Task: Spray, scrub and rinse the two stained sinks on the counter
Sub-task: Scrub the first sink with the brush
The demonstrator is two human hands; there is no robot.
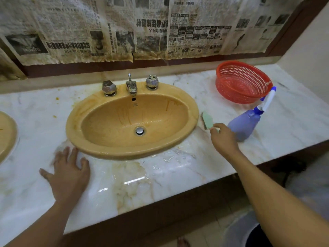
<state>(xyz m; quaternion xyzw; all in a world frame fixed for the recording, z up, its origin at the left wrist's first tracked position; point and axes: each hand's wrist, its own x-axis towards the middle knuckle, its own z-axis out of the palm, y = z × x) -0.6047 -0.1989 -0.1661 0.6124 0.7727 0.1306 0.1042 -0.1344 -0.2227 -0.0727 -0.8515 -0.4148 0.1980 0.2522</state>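
right hand pinches sponge right of sink | left hand flat on counter

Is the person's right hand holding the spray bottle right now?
No, the right hand holds the green sponge, while the spray bottle stands on the counter.

A white marble counter with grey veins carries two yellow oval sinks: one sink set in its middle, a second sink cut off at the left edge. Brownish stains and a wet sheen mark the stone in front of the middle one. A red basket sits at the back right, with a blue spray bottle in front of it. The left hand lies flat near the front edge.
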